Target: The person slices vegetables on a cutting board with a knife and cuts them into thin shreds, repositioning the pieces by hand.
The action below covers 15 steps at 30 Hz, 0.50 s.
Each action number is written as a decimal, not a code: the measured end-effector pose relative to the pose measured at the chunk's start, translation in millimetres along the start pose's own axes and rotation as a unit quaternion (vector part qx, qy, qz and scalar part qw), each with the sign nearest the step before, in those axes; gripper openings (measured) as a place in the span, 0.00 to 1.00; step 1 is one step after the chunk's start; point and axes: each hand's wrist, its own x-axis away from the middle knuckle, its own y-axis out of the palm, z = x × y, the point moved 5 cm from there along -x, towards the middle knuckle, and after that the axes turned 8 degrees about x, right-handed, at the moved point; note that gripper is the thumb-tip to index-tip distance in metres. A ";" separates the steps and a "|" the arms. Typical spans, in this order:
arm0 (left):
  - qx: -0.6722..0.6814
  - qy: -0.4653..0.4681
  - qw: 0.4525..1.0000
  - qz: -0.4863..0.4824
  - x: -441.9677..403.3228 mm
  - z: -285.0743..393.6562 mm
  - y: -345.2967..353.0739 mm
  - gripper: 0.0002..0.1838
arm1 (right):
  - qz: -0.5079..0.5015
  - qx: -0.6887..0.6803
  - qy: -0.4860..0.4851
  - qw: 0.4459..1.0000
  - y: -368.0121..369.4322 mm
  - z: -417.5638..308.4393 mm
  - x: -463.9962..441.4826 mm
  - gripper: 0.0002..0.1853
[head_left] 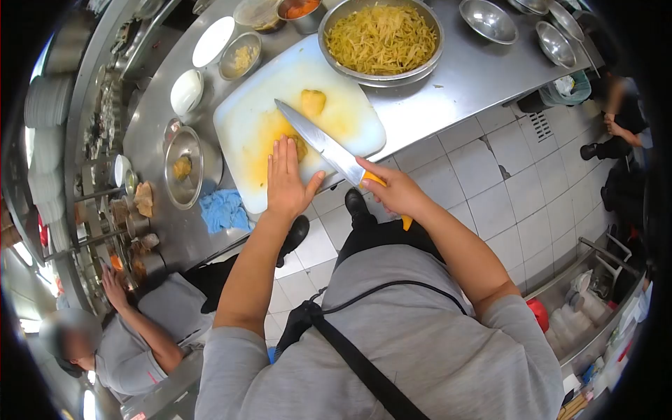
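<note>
My right hand (393, 187) is wrapped round the orange handle of a large kitchen knife (318, 142). Its blade slants up and left across the white cutting board (241, 105). My left hand (285, 183) lies flat with fingers stretched out, pressing on a yellowish piece of food (299, 147) that it partly covers. A second yellow piece (313, 103) rests on the board beyond the blade, apart from it. Yellow stains mark the board around my fingers.
Beyond the board stands a metal bowl of yellow-green shreds (381, 40). A metal bowl (187, 168) and a blue cloth (225, 210) are at the left. Empty bowls (488, 21) sit at the right. One person (147, 329) is at the left, others at the right.
</note>
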 end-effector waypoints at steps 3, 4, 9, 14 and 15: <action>0.001 -0.005 1.000 -0.012 -0.4 -1.4 1.3 0.60 | -0.023 0.007 0.027 0.999 3.8 5.5 4.2 0.31; 0.003 -0.008 1.000 -0.011 -1.2 -0.5 0.6 0.60 | -0.025 0.010 0.028 0.999 5.2 14.0 7.3 0.31; 0.029 -0.007 1.000 -0.009 -0.3 -0.9 -0.1 0.66 | -0.023 -0.017 -0.001 1.000 5.0 48.8 35.9 0.32; 0.026 -0.008 0.999 -0.022 0.3 0.0 -1.2 0.70 | -0.029 -0.006 -0.001 1.000 18.0 15.8 0.7 0.33; 0.033 -0.007 0.999 -0.020 -0.9 0.3 -1.8 0.72 | -0.046 -0.022 -0.010 0.999 21.3 10.5 -5.5 0.33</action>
